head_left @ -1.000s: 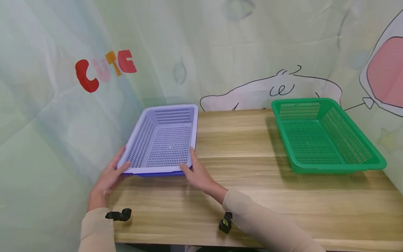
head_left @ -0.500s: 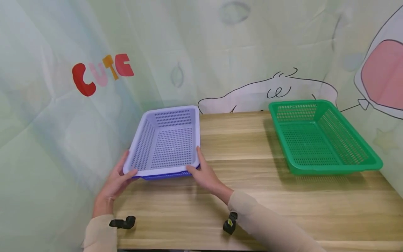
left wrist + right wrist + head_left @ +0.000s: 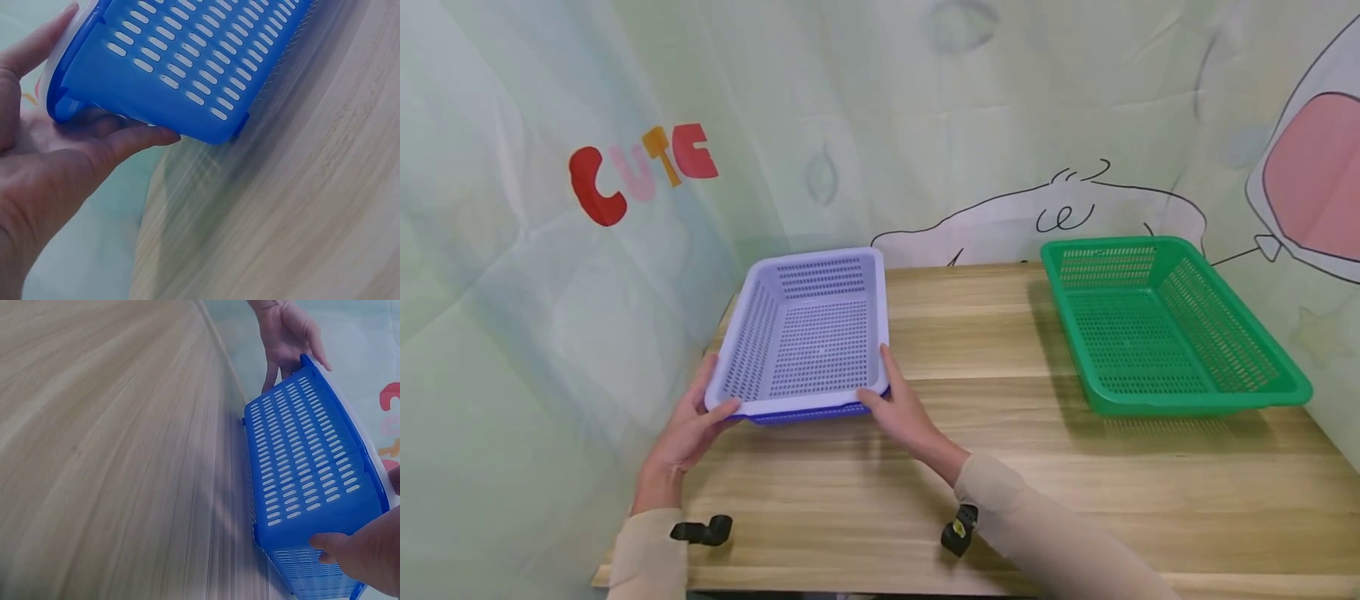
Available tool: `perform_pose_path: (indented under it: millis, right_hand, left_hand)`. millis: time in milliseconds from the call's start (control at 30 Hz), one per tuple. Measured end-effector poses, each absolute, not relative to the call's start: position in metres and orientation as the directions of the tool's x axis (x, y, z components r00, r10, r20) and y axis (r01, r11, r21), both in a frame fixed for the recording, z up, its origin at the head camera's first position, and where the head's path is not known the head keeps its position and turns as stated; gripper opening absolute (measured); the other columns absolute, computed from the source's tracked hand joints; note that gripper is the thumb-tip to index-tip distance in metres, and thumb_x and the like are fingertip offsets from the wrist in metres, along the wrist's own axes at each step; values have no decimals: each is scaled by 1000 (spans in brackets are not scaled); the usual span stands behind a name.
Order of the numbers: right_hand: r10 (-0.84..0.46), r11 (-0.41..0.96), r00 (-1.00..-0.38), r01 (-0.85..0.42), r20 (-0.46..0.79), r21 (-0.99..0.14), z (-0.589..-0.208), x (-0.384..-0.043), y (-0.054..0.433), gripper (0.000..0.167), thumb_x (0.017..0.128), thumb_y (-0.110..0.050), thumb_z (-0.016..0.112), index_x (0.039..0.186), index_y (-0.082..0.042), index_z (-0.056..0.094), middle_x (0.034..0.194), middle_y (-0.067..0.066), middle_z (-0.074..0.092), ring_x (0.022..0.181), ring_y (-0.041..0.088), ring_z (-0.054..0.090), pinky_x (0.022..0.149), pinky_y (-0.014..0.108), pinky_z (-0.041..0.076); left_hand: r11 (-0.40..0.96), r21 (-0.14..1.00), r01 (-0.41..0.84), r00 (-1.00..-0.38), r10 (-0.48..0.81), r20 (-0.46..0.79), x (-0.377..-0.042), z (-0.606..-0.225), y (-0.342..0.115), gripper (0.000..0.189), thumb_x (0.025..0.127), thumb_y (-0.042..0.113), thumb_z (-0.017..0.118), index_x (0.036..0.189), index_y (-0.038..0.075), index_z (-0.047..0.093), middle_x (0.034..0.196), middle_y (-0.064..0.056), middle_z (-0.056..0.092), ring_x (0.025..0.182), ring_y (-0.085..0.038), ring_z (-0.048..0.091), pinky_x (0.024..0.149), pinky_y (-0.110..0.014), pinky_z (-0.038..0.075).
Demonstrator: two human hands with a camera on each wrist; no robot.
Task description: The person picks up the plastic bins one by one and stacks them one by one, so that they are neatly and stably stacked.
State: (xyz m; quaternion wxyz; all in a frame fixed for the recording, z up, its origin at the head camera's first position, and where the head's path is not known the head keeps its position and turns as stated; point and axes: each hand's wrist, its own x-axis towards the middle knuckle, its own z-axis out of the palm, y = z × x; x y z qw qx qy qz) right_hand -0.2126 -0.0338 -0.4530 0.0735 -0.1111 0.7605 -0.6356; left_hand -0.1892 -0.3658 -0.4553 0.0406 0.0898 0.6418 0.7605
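Note:
A lavender slotted plastic basket [image 3: 820,350] is nested in a blue basket [image 3: 187,56] of the same shape, at the left of the table. Only a strip of the blue one shows below the lavender rim in the head view. My left hand [image 3: 688,425] grips the near left corner, its thumb over the rim and its fingers against the blue wall. At the near right corner my right hand [image 3: 906,417] holds the stack likewise, thumb on the rim. Both wrist views show the blue bottom close to the tabletop; whether it touches I cannot tell.
A green slotted basket [image 3: 1150,350] stands on the right of the wooden table [image 3: 970,333]. Printed curtains [image 3: 820,100] hang along the back and left of the table. A black wrist camera [image 3: 958,531] juts from each sleeve.
Both hands have shifted the nested lavender and blue baskets to the right, away from the left curtain. The grip looks the same, and the green basket has stayed on its spot.

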Motion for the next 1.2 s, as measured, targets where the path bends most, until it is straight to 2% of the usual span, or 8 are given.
perform_pose_path:
  millis: [167,367,533,833,1000,1200]
  right_hand:
    - [-251,144,-967,-84,46,-986,-453,-212,-25,83,95,-19,62,162,-16,13,162,10,26,145,28,31,119,41,21]
    - [-234,124,-971,-87,56,-988,-455,-214,-12,81,95,-17,63,162,-15,17,163,12,25,146,29,29,120,42,18]
    - [-211,127,-976,-83,55,-988,-454,-214,-1,81,94,-16,64,161,-15,18,163,12,25,146,30,27,120,43,17]
    - [-195,130,-979,-89,62,-988,-455,-216,17,81,94,-14,61,162,-14,17,163,15,22,145,33,29,120,44,19]
    - [-189,111,-980,-86,64,-990,-457,-215,27,81,94,-11,60,162,-13,17,162,19,21,143,36,32,118,46,23]
    - [-194,103,-979,-85,63,-991,-458,-212,41,80,95,-9,59,161,-11,15,162,21,21,142,37,34,117,46,25]
  left_hand:
    - [-151,988,45,-980,184,73,-191,-455,-357,90,98,-6,55,161,16,-7,158,-32,9,127,-14,52,95,-30,52]
    - [-150,988,49,-977,198,78,-195,-456,-344,90,98,-7,54,161,16,-8,159,-34,2,127,-13,50,95,-28,51]
    - [-118,992,38,-979,194,61,-199,-456,-332,91,98,-4,55,161,16,-7,162,-29,3,133,-24,43,95,-28,51]
    - [59,997,51,-985,166,41,-203,-453,-310,87,100,5,58,162,16,-2,163,-25,12,139,-47,28,94,-23,50]
    - [75,994,77,-981,186,62,-204,-454,-301,87,100,5,58,162,15,-3,161,-27,15,138,-50,29,94,-24,50]
    - [52,994,95,-973,216,82,-207,-458,-289,87,100,5,58,162,16,-2,163,-24,12,141,-49,26,96,-23,48]
